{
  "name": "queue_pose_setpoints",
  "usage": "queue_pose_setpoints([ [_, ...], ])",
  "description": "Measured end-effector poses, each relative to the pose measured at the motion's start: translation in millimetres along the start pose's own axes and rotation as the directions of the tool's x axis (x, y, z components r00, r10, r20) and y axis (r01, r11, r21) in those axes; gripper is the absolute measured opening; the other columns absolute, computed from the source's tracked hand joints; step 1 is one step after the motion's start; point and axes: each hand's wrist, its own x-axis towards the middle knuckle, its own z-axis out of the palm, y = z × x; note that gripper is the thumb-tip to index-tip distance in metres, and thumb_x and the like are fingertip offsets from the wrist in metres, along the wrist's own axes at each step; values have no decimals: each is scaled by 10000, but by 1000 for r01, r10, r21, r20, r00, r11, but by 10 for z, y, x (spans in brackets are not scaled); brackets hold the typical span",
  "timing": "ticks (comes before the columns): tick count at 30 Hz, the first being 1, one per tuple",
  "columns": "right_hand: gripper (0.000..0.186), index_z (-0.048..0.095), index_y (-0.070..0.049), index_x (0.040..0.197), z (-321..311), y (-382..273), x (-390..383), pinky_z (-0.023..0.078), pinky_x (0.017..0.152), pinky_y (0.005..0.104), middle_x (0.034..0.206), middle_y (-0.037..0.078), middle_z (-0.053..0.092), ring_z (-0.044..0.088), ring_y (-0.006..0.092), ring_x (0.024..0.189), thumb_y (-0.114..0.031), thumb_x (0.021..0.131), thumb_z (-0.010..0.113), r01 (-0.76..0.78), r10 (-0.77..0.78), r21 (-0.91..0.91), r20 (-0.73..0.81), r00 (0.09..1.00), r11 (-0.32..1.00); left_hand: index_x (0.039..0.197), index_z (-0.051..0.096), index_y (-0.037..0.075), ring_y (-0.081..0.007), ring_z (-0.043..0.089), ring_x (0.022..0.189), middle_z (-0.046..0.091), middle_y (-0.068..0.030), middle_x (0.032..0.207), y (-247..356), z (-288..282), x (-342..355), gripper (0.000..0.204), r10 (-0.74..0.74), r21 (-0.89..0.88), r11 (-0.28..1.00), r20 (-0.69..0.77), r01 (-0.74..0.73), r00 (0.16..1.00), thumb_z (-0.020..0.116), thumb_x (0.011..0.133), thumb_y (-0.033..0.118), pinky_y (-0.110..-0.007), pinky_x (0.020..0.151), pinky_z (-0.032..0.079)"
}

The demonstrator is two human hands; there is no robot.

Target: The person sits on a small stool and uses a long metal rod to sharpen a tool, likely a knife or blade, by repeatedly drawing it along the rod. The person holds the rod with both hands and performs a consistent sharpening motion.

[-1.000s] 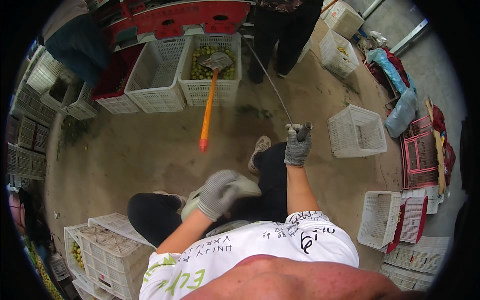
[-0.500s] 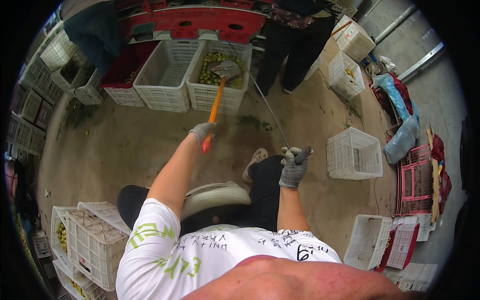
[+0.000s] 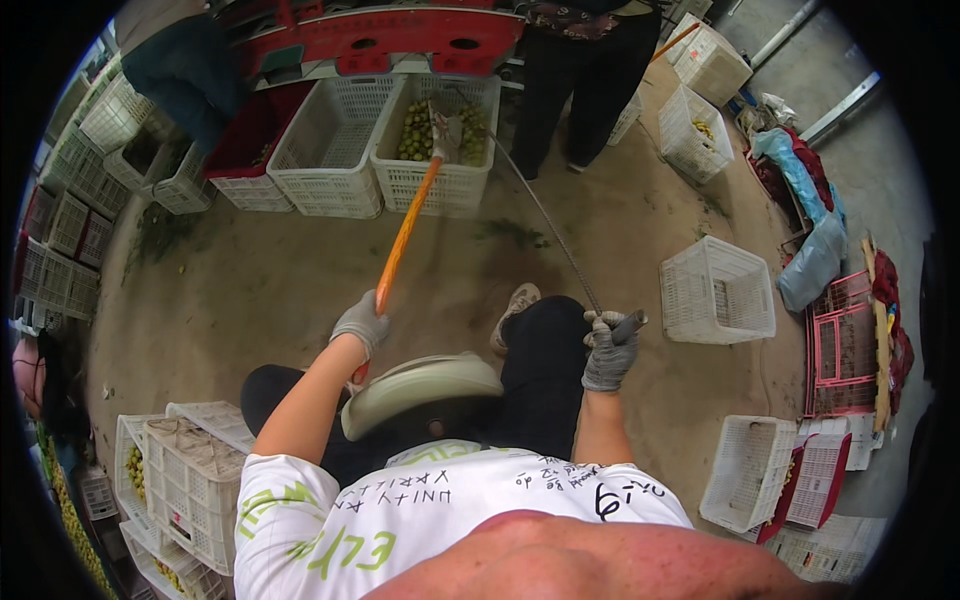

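My left hand (image 3: 362, 324), in a grey glove, is closed round the orange handle (image 3: 405, 238) of a small shovel. The shovel's blade (image 3: 440, 122) is tilted edgewise in a white plastic crate (image 3: 428, 188) of green-yellow round fruit (image 3: 414, 130). Closed too, my gloved right hand (image 3: 610, 356) grips a long thin metal rod (image 3: 548, 215) by its grey tube-like end (image 3: 630, 325). The rod slants up to the right side of the fruit crate, where its far tip is hard to make out. A pale green rounded object (image 3: 425, 393) lies between my legs.
Left of the fruit crate stand a white crate (image 3: 330, 190) and a red-lined crate (image 3: 250, 190). Two people (image 3: 590, 90) stand near a red machine (image 3: 380, 40). Another white crate (image 3: 715, 295) sits right; stacked crates (image 3: 195, 480) are at lower left.
My left hand has moved back toward me and left with the shovel handle. The blade has turned from flat to edgewise. My right hand has shifted slightly right and nearer with the rod.
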Motion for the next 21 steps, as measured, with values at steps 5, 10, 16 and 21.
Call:
queue_pose_setpoints([
  [5,121,577,-58,909,-49,-51,-21,445,493,183,844,127,674,535,69,528,-24,813,642,5,-3,88,-20,1000,996,1274,357,142,-394,628,900,645,-205,979,-247,-87,-231,511,-72,308,949,24,61,997,574,829,269,-491,770,491],
  [10,107,567,-61,904,37,-71,12,427,475,176,841,118,674,514,56,502,-37,820,628,26,-24,106,-14,1000,994,1302,361,134,-394,625,898,635,-222,1000,-690,52,-327,533,-35,258,964,-84,55,996,574,834,270,-489,774,490],
  [16,101,572,-64,905,211,-103,70,419,477,174,850,116,675,507,52,504,-51,822,628,27,-28,122,7,1000,992,1369,390,108,-245,630,733,630,-133,874,-1143,324,-255,585,122,-317,931,-193,-179,974,621,833,151,-368,664,511],
  [21,112,577,-51,922,453,-9,163,436,513,179,849,108,671,528,56,553,-67,827,635,74,-81,92,79,994,993,1374,417,78,-106,502,560,535,-14,736,-1142,317,-312,572,10,-879,475,-25,-27,1000,589,832,23,-240,496,443],
])
